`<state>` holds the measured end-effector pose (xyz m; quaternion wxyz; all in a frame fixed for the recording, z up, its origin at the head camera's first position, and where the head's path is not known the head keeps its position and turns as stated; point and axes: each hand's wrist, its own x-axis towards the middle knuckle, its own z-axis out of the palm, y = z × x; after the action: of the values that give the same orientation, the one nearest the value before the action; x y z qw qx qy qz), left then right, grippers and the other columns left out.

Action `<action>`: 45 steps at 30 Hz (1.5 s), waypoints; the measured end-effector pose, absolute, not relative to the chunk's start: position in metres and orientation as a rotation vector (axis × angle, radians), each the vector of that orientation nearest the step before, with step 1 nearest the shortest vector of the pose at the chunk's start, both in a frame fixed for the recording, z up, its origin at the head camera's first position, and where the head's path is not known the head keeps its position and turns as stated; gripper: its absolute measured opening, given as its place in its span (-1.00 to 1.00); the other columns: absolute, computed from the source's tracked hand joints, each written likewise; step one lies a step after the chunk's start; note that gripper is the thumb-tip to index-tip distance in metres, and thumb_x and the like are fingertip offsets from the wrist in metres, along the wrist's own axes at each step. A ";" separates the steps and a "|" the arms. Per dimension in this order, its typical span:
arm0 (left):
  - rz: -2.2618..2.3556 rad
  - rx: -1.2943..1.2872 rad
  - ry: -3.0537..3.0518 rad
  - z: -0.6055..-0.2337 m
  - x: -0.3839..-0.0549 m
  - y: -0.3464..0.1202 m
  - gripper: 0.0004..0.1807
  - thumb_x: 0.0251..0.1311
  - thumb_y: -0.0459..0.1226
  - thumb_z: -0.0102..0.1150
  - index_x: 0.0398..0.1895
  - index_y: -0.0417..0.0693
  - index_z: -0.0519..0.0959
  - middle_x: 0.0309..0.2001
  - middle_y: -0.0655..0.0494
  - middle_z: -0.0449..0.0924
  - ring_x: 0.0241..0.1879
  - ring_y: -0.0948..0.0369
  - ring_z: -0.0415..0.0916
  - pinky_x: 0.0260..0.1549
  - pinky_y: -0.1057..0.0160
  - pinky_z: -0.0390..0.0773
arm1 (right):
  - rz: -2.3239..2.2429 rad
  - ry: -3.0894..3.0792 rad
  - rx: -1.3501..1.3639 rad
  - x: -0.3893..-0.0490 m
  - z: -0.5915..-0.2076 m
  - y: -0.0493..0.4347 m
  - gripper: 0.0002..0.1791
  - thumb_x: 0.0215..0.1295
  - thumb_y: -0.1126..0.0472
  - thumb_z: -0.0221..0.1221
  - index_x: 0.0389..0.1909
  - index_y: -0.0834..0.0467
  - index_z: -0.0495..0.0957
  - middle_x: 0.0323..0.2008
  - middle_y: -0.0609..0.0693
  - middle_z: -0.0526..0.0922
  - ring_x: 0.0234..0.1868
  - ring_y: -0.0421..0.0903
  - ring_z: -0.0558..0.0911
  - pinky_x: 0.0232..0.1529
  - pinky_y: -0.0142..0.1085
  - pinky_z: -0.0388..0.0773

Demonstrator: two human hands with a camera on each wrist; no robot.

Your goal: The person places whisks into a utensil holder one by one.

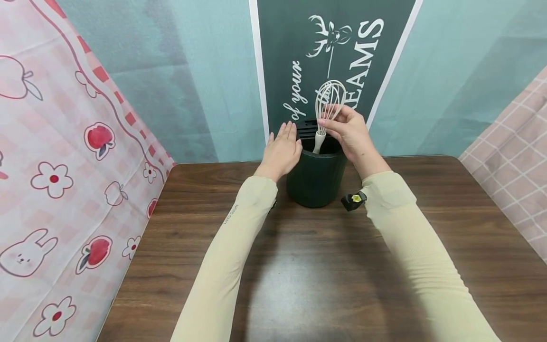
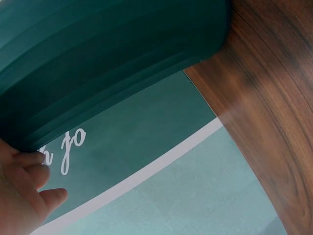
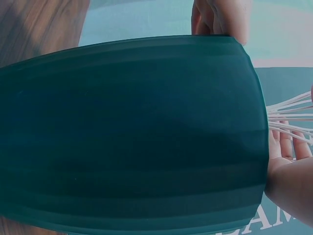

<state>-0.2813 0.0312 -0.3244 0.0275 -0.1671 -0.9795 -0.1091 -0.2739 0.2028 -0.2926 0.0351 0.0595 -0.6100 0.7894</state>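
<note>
Whisk (image 1: 320, 136) | pale, tilted, wire loops up | right hand (image 1: 351, 133) pinching it | left hand (image 1: 282, 149) straight-fingered

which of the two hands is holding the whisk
The right hand: it pinches the whisk by its wires, above the dark green container. The left hand has no whisk and touches the container's left side.

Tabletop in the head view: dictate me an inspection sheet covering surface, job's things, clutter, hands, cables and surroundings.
Surface: dark wood-grain tabletop.
Job's things: whitish whisk, handle down in the mouth of an upright dark green container.
Clutter: nothing seen.
Hands: right hand pinches the whisk's wires; left hand rests against the container's rim.
Cables: nothing seen.
Surroundings: teal backdrop with white lettering behind; patterned cloth left; pink checked cloth right.
</note>
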 end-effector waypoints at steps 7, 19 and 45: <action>-0.328 -0.509 -3.025 -0.324 -0.284 0.032 -0.37 0.49 -0.04 -0.48 0.51 -0.12 -0.09 0.51 0.05 -0.16 0.48 0.22 -0.31 0.39 0.11 -0.23 | 2.422 -1.900 0.196 -0.275 -0.293 0.203 -0.61 0.17 0.39 0.27 0.03 0.17 0.46 -0.20 -0.03 0.62 -0.09 -0.15 0.60 -0.03 -0.37 0.51; -0.323 -0.512 -3.020 -0.325 -0.284 0.031 -0.37 0.49 -0.04 -0.47 0.51 -0.13 -0.08 0.51 0.04 -0.14 0.48 0.19 -0.26 0.39 0.10 -0.21 | 2.415 -1.917 0.184 -0.275 -0.293 0.202 -0.55 0.17 0.37 0.28 0.09 0.20 0.44 -0.12 0.02 0.60 -0.05 -0.13 0.58 0.05 -0.31 0.48; -0.333 -0.416 -3.028 -0.327 -0.239 0.052 -0.38 0.50 -0.06 -0.45 0.51 -0.13 -0.08 0.51 0.05 -0.15 0.48 0.19 -0.26 0.39 0.11 -0.20 | 2.514 -1.865 0.275 -0.240 -0.296 0.222 -0.59 0.15 0.43 0.26 0.04 0.27 0.46 0.00 0.13 0.55 0.01 -0.12 0.55 0.13 -0.33 0.42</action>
<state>-0.2387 0.0515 -0.3269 0.0337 -0.1353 -0.9843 -0.1082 -0.2398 0.2221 -0.2955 -0.0005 0.0874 -0.5935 0.8001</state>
